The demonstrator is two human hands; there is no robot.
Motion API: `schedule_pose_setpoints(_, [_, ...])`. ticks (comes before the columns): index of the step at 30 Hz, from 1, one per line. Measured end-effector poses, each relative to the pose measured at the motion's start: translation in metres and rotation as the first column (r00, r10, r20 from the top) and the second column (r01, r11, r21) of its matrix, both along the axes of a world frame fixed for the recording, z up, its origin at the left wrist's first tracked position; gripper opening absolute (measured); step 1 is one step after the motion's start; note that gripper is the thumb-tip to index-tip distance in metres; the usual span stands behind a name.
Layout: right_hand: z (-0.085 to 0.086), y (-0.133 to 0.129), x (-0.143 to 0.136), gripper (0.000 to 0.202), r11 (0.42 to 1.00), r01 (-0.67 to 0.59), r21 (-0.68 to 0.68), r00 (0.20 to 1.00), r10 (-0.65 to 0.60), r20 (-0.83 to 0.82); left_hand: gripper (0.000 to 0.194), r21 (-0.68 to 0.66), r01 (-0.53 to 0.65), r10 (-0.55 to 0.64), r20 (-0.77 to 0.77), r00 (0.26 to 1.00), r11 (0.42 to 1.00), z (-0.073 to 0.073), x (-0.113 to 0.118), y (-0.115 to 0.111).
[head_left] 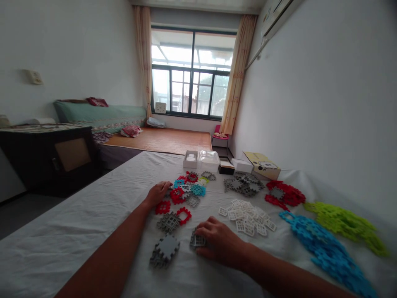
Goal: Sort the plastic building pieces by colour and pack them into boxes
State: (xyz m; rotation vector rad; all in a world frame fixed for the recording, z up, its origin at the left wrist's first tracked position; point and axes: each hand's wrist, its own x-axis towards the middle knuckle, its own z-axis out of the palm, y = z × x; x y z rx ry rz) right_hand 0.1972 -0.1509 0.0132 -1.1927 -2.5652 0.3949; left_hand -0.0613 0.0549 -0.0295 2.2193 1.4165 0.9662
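My right hand (pixel 215 240) is closed around the edge of a grey notched building piece (pixel 192 239), which has a white grid window panel (pixel 200 241) in it. My left hand (pixel 157 193) reaches farther out, its fingers bunched at a dark grey building piece (pixel 168 193) beside the mixed pile. That pile holds red pieces (pixel 178 195), blue pieces (pixel 198 190) and grey ones. Between my arms lie a stack of grey gear-edged pieces (pixel 166 248), another grey stack (pixel 168 222) and a red open frame (pixel 184 215).
To the right lie white window panels (pixel 248 217), grey pieces (pixel 245 185), red pieces (pixel 287 194), lime pieces (pixel 344 225) and blue pieces (pixel 328 248). Along the far edge stand a clear plastic box (pixel 209 160), a white box (pixel 190 159) and a yellow carton (pixel 263 165).
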Motion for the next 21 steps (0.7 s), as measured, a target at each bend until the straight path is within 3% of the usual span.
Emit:
schedule_pose_setpoints(4, [0.002, -0.001, 0.011, 0.064, 0.996, 0.072, -0.054, 0.981, -0.081, -0.174, 0.053, -0.012, -0.004, 0.004, -0.016, 1.000, 1.000, 0.002, 0.002, -0.001])
schedule_pose_setpoints(7, [0.010, 0.005, 0.022, 0.067, 0.989, 0.145, -0.010, 0.961, -0.143, -0.236, 0.052, -0.016, 0.000, -0.001, -0.039, 0.999, 1.000, 0.004, 0.003, -0.002])
schedule_pose_setpoints(14, [0.019, 0.037, 0.068, 0.064, 0.971, 0.184, 0.152, 0.983, -0.177, -0.055, 0.051, -0.026, 0.002, -0.003, -0.028, 1.000, 1.000, 0.006, 0.003, -0.004])
schedule_pose_setpoints(18, [0.022, 0.037, 0.100, 0.064, 0.941, 0.115, 0.319, 0.988, -0.142, 0.064, 0.051, -0.024, -0.005, 0.003, -0.046, 0.999, 1.000, 0.006, 0.002, -0.004])
schedule_pose_setpoints(21, [0.022, 0.034, 0.122, 0.063, 0.892, 0.105, 0.440, 0.968, -0.193, 0.161, 0.053, -0.007, -0.002, 0.002, -0.056, 0.998, 1.000, 0.004, 0.002, -0.002])
